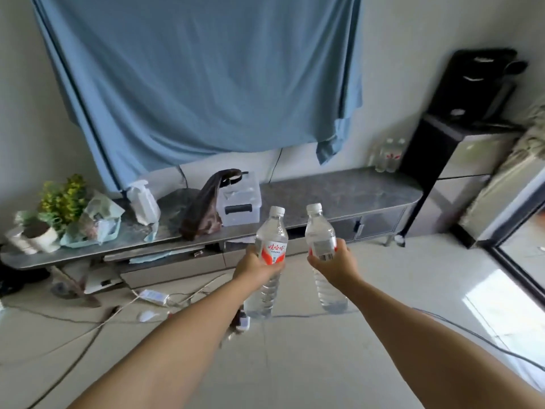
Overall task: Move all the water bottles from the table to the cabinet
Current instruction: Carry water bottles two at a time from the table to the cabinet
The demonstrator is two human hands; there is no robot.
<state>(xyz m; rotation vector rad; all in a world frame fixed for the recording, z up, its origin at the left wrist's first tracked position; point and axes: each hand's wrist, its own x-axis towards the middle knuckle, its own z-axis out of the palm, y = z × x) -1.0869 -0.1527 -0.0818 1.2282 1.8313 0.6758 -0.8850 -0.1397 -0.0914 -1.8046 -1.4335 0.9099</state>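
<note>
You are holding one water bottle (270,255) in your left hand (253,267), grip closed around it, another bottle (321,243) gripped in your right hand (336,265), more bottles (390,156) standing on the cabinet (339,193) ahead.

The left hand (253,265) holds one water bottle (269,261), and the right hand (334,262) holds another bottle (323,255). Both stand up straight over the floor. More bottles (389,156) sit far back on the long cabinet (339,193).

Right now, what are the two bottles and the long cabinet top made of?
Bottles: clear thin plastic, likely; you see through them, with ridged sides and white caps. Cabinet top: looks like grey mottled stone or a stone-look laminate, smooth with a slight sheen; can't tell which.
</note>
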